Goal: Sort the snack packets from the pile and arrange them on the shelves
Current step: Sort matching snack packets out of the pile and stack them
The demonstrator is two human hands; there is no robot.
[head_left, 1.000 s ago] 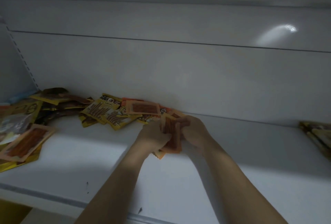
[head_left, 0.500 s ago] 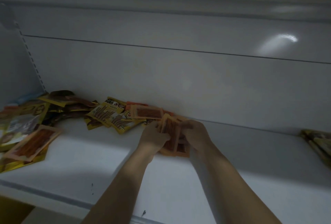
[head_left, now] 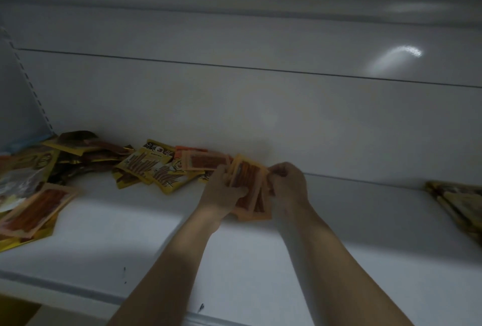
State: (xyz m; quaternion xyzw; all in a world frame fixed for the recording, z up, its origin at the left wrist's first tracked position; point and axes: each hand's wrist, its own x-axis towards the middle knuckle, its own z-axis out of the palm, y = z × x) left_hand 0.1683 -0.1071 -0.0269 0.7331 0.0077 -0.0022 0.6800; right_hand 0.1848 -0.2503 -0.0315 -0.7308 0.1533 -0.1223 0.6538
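Observation:
Both my hands hold a small stack of orange snack packets (head_left: 249, 187) standing on edge on the white shelf (head_left: 156, 242), near its back wall. My left hand (head_left: 221, 192) grips the stack from the left, my right hand (head_left: 287, 187) from the right. Behind and to the left lies the pile of snack packets (head_left: 154, 166), yellow and orange ones mixed. One more orange packet (head_left: 206, 160) lies flat just behind my left hand.
A large orange packet (head_left: 36, 211) lies on yellow ones at the shelf's left front. Dark and yellow packets (head_left: 459, 203) sit at the far right. The shelf's front edge (head_left: 78, 291) runs along the bottom; a slotted upright (head_left: 31, 85) stands at left.
The stack in my hands has come down from slightly above the shelf to rest on it, a little further back. Both hands stayed on it.

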